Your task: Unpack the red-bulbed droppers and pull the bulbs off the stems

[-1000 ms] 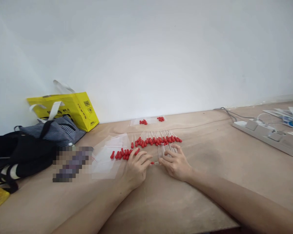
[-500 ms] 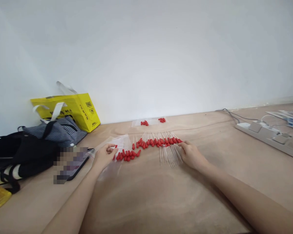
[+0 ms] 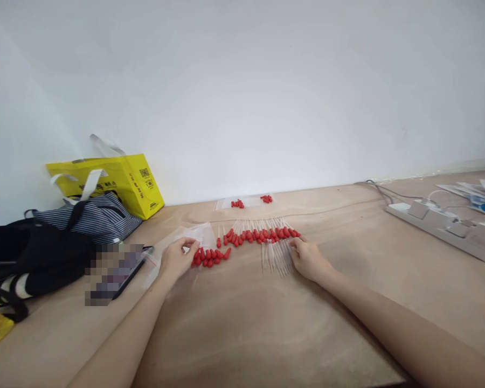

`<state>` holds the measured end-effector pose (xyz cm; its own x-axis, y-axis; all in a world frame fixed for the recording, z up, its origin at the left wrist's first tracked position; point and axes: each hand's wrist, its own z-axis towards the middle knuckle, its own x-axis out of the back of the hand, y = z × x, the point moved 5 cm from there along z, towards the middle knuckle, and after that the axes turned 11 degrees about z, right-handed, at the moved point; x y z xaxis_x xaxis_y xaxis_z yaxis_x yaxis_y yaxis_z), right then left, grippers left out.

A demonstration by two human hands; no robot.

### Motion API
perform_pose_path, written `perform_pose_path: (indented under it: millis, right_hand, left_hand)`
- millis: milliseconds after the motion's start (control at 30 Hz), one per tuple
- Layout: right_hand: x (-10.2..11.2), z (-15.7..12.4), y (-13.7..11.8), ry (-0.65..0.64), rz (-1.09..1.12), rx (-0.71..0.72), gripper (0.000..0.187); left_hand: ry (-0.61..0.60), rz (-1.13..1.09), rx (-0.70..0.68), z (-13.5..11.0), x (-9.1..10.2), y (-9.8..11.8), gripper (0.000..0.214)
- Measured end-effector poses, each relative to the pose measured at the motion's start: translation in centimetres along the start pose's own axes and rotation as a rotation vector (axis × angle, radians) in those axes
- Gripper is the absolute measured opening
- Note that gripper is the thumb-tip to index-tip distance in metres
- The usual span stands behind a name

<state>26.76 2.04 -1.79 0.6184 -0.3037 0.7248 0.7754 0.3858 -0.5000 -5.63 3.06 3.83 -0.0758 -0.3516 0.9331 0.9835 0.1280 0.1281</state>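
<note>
My left hand (image 3: 180, 255) is at the left end of a small pile of red rubber dropper bulbs (image 3: 210, 257), its thumb and fingers brought together. Whatever is between those fingertips is hidden. Right of the pile, a long row of clear droppers with red bulbs (image 3: 262, 235) lies side by side, tubes pointing away from me. In front of it, a fan of thin clear dropper tubes (image 3: 275, 258) points toward me. At the right edge of this fan my right hand (image 3: 308, 257) has its fingers curled and pinched on a tube end, largely covered by the fingers.
Clear plastic bags (image 3: 200, 233) lie under and behind my left hand. Two small red-bulb groups rest on another bag (image 3: 248, 202) near the wall. A phone (image 3: 123, 277), a black bag (image 3: 36, 253) and a yellow bag (image 3: 141, 186) are left; a power strip (image 3: 448, 226) is right.
My left hand has shifted slightly right, closer to the red bulbs; the red bulb seen at its fingertips is no longer distinct. My right hand's fingers have curled in more. The view has turned slightly.
</note>
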Motion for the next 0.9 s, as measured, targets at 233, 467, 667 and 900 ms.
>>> perform_pose_path:
  millis: [233, 467, 667, 900]
  right_hand:
    - [0.1, 0.2, -0.1, -0.095, 0.068, -0.090, 0.021]
    - [1.1, 0.7, 0.4, -0.025, 0.084, -0.117, 0.018]
    - [2.9, 0.8, 0.2, 0.150, -0.060, -0.131, 0.018]
    - [2.9, -0.3, -3.7, 0.249, 0.045, 0.243, 0.022]
  left_hand:
    - [-0.127, 0.219, -0.084, 1.9, -1.1, 4.9, 0.025]
    - [-0.296, 0.321, 0.036, 4.8, -3.3, 6.2, 0.035]
    - [-0.205, 0.371, 0.016, 3.6, 0.0, 6.6, 0.033]
    - [0.187, 0.282, -0.494, -4.1, 2.4, 9.4, 0.021]
